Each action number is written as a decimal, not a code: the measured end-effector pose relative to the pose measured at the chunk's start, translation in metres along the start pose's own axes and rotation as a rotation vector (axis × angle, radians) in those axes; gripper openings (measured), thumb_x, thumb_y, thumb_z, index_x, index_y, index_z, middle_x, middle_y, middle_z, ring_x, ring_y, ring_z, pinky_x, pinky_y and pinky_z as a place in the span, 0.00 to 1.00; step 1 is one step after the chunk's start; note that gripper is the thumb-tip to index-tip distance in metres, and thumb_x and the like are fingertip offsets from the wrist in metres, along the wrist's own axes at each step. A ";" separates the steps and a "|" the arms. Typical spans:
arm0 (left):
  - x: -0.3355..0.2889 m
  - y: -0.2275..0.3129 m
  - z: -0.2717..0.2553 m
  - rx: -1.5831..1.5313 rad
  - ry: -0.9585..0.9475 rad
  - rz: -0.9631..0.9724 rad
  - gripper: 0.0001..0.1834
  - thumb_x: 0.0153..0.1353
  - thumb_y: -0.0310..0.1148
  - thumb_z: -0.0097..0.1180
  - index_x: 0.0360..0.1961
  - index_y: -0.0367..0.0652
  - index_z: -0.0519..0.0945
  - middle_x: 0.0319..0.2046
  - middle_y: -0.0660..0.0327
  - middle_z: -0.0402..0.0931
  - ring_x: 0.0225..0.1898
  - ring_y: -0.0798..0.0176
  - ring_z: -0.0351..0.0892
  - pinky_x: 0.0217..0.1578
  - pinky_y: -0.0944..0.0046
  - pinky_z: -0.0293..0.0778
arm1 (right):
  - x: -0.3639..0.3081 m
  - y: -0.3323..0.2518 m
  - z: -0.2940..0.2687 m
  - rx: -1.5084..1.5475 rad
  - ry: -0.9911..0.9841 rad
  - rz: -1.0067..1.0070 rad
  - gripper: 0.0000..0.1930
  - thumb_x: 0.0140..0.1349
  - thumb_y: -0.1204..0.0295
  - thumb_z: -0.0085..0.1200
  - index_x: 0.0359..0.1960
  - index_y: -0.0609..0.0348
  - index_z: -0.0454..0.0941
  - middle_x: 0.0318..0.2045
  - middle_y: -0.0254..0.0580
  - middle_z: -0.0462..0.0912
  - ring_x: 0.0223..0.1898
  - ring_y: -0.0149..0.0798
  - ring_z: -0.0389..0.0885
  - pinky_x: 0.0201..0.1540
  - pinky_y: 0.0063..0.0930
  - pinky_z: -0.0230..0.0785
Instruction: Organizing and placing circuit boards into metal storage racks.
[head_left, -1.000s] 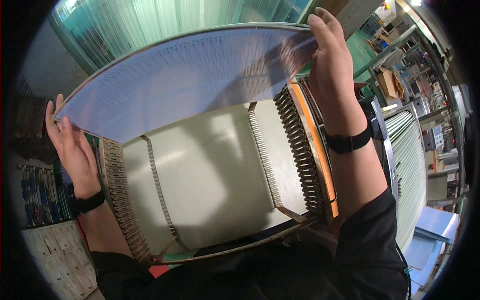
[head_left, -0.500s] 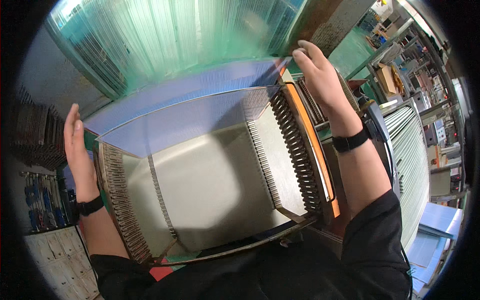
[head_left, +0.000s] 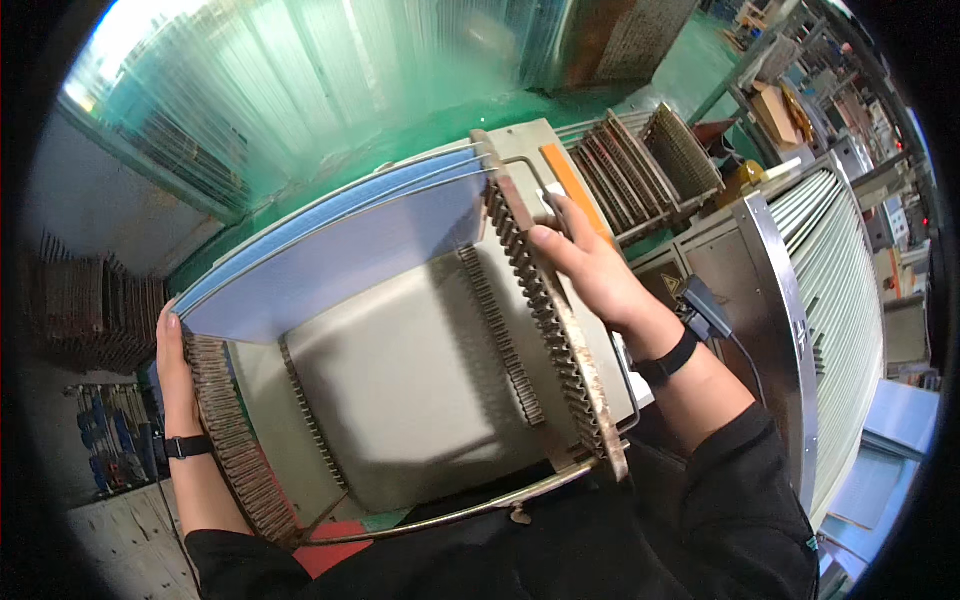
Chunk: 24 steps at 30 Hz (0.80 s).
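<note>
A metal slotted rack (head_left: 545,300) fills the middle of the head view, with toothed rails on both sides and a bar along its near edge. Blue sheets (head_left: 340,250) stand on edge in its far slots. My left hand (head_left: 176,370) presses along the outside of the left rail, its fingers reaching up to the sheets' corner. At the upper right rail my right hand (head_left: 595,275) is closed on the rack's side, thumb toward the teeth and some fingers hidden. Beneath the rack, a pale surface (head_left: 400,360) shows through its open middle.
An orange strip (head_left: 575,190) lies beyond the right rail. Farther right are more slotted racks (head_left: 640,165) and a metal machine (head_left: 780,300) with a cabled black device (head_left: 705,305). Rusty racks (head_left: 85,310) stand at left. Strip curtains (head_left: 330,80) hang ahead.
Both hands have closed in on the rack's sides; the right hand has come down and inward. The rack has shifted left, away from the orange strip, with its blue sheets inside.
</note>
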<state>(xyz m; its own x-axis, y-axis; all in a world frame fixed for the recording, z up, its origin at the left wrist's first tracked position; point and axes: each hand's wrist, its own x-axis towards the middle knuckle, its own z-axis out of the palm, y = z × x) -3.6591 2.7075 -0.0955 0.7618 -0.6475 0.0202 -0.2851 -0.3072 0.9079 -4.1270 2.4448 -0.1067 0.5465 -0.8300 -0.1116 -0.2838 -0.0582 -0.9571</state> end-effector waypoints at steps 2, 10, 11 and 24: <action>0.000 -0.004 -0.005 0.091 0.071 -0.015 0.30 0.75 0.52 0.42 0.66 0.39 0.69 0.64 0.57 0.68 0.66 0.60 0.65 0.67 0.58 0.57 | -0.004 -0.012 0.005 -0.340 0.171 -0.318 0.35 0.66 0.62 0.57 0.68 0.69 0.58 0.62 0.66 0.69 0.67 0.59 0.65 0.70 0.42 0.57; -0.004 -0.002 0.002 -0.217 -0.008 -0.051 0.25 0.76 0.46 0.40 0.60 0.39 0.76 0.60 0.58 0.74 0.63 0.61 0.69 0.66 0.62 0.59 | -0.030 -0.045 -0.009 -0.543 -0.266 -0.794 0.20 0.57 0.71 0.61 0.53 0.59 0.78 0.49 0.47 0.81 0.57 0.51 0.77 0.67 0.53 0.60; -0.008 -0.001 -0.003 -0.208 0.006 -0.053 0.25 0.76 0.46 0.40 0.60 0.39 0.76 0.60 0.58 0.74 0.63 0.61 0.69 0.66 0.62 0.59 | -0.034 -0.049 -0.010 -0.544 -0.321 -0.744 0.20 0.57 0.69 0.62 0.52 0.58 0.78 0.47 0.44 0.82 0.55 0.48 0.78 0.68 0.53 0.58; 0.060 0.138 0.148 0.338 -0.533 0.203 0.25 0.73 0.46 0.49 0.62 0.39 0.74 0.55 0.58 0.77 0.54 0.65 0.76 0.56 0.65 0.69 | -0.030 -0.023 0.014 -0.687 -0.300 -0.810 0.03 0.53 0.70 0.55 0.27 0.54 0.78 0.26 0.38 0.75 0.40 0.42 0.78 0.71 0.49 0.56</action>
<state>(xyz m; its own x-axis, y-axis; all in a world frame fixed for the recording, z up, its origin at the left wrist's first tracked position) -3.7392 2.5231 -0.0310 0.3066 -0.9453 -0.1116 -0.6260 -0.2885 0.7245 -4.1259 2.4785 -0.0852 0.9113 -0.2439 0.3317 -0.0820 -0.8971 -0.4342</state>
